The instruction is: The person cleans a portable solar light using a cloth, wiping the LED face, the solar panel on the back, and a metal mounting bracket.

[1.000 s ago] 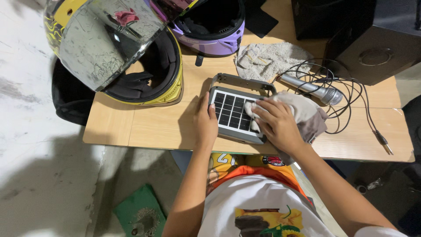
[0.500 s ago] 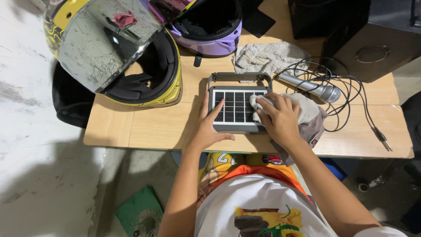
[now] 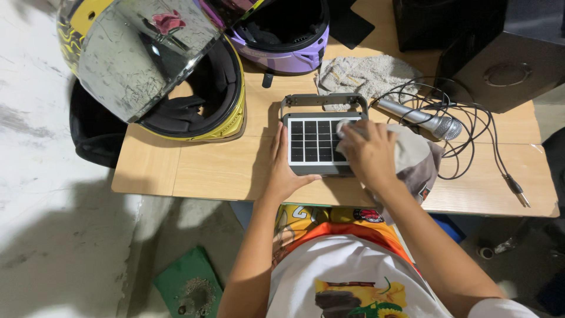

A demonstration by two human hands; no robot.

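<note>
Squared up now, our small grey solar panel unit with its dark grid of cells and carry handle [image 3: 315, 141] lies straight on the light wooden table [image 3: 194, 168], no longer skewed as a second ago.

Our left hand [image 3: 282, 171] has slid from the panel's left side to its near left corner, fingers spread flat and the grip clamped on nothing. Our right hand [image 3: 368, 154] has moved further up the cells, its grip bunched on the beige-grey cloth [image 3: 415, 154], pressing it on the panel's right part. We judge wiping goes on. A silver microphone [image 3: 421, 118] lies just beyond.
</note>
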